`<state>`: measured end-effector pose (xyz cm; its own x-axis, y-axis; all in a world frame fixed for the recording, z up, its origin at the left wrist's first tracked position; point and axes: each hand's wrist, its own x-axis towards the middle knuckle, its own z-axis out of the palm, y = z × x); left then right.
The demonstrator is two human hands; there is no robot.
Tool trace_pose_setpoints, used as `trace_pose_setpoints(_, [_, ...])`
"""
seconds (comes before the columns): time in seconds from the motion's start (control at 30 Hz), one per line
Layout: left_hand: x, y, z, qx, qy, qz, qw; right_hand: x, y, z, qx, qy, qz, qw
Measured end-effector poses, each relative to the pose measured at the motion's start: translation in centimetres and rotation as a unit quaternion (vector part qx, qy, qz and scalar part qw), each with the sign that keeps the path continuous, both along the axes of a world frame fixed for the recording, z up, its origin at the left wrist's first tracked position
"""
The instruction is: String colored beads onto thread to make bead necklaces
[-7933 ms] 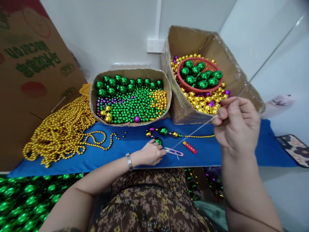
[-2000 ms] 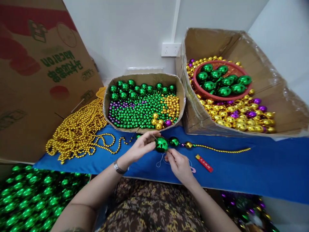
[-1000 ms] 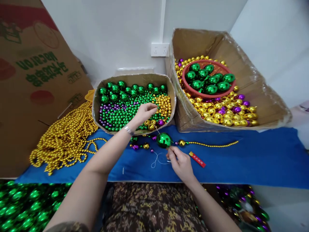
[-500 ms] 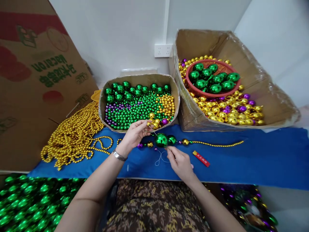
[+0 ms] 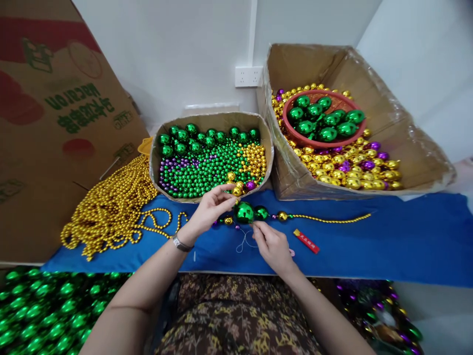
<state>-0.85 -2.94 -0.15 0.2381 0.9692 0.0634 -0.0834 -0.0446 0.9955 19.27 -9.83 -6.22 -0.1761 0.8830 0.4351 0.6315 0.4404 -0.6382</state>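
Note:
A large shiny green bead (image 5: 244, 212) lies in a string of beads on the blue cloth. At its upper left, my left hand (image 5: 213, 209) is closed in a pinch; the thin thread seen there earlier is now hidden by the fingers. My right hand (image 5: 272, 245) pinches at the bead's lower right edge, its fingertips against it. A smaller green bead (image 5: 261, 212) and a gold bead (image 5: 283, 216) follow on the right, leading to a gold bead chain (image 5: 332, 219). Another gold bead (image 5: 228, 220) lies left of the large one. A loop of pale thread (image 5: 242, 243) rests below.
A cardboard tray (image 5: 155, 182) of green, purple and gold beads stands behind my hands. The bigger box (image 5: 295, 177) at right holds gold beads and a red bowl (image 5: 286, 125). Gold bead chains (image 5: 107, 212) pile up at left. A red packet (image 5: 306, 241) lies on the blue cloth (image 5: 406, 241).
My left hand's fingertips have come down and right, closer to the large green bead, and the thin line between them no longer shows. My right hand stays at the bead's lower edge.

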Motion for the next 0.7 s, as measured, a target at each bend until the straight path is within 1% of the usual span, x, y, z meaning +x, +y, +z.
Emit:
trace_pose_setpoints(0.03, [0.1,0.2,0.1,-0.004,-0.008,-0.004,1.0,0.1,0.0,0.1,-0.014,0.015,-0.001,1.0])
trace_pose_setpoints(0.1, [0.3,1.2,0.4,0.004,-0.002,0.012,1.0,0.4,0.0,0.2,-0.032,0.037,-0.008,0.999])
trace_pose_setpoints(0.13, [0.4,1.9,0.5,0.02,0.021,0.025,0.999,0.5,0.0,0.3,-0.037,0.043,-0.013,0.998])
trace_pose_setpoints(0.2, [0.9,3.7,0.7,0.075,0.118,0.041,0.989,0.7,0.0,0.3,-0.043,0.052,-0.022,0.997])
trace_pose_setpoints(0.23, [1.2,4.6,0.6,0.111,0.181,0.043,0.976,0.8,0.0,0.3,-0.044,0.057,-0.025,0.997])
trace_pose_setpoints(0.27, [1.7,5.6,0.5,0.149,0.245,0.04,0.957,0.8,0.0,0.3,-0.044,0.061,-0.028,0.997])
trace_pose_setpoints(0.3, [2.2,6.5,0.4,0.185,0.304,0.032,0.934,0.9,0.0,0.2,-0.044,0.065,-0.031,0.996])
trace_pose_setpoints(0.37, [3.3,8.1,0.1,0.24,0.398,-0.004,0.885,0.9,0.0,0.3,-0.042,0.068,-0.034,0.996])
trace_pose_setpoints(0.43, [4.4,9.0,-0.1,0.271,0.463,-0.048,0.843,1.0,0.1,0.3,-0.041,0.068,-0.035,0.996])
trace_pose_setpoints(0.47, [4.8,9.3,-0.2,0.28,0.484,-0.065,0.827,1.1,0.1,0.4,-0.04,0.068,-0.036,0.996])
trace_pose_setpoints(0.5, [5.1,9.5,-0.3,0.286,0.496,-0.076,0.816,1.2,0.1,0.4,-0.041,0.069,-0.038,0.996])
trace_pose_setpoints(0.53, [5.3,9.5,-0.3,0.292,0.499,-0.076,0.812,1.3,0.0,0.5,-0.042,0.07,-0.04,0.996])
trace_pose_setpoints(0.6, [5.2,9.6,-0.4,0.302,0.491,-0.056,0.815,1.5,0.0,0.5,-0.045,0.074,-0.042,0.995])
trace_pose_setpoints(0.7, [3.6,9.9,-0.7,0.298,0.491,-0.005,0.818,1.8,-0.1,0.3,-0.05,0.081,-0.04,0.995])
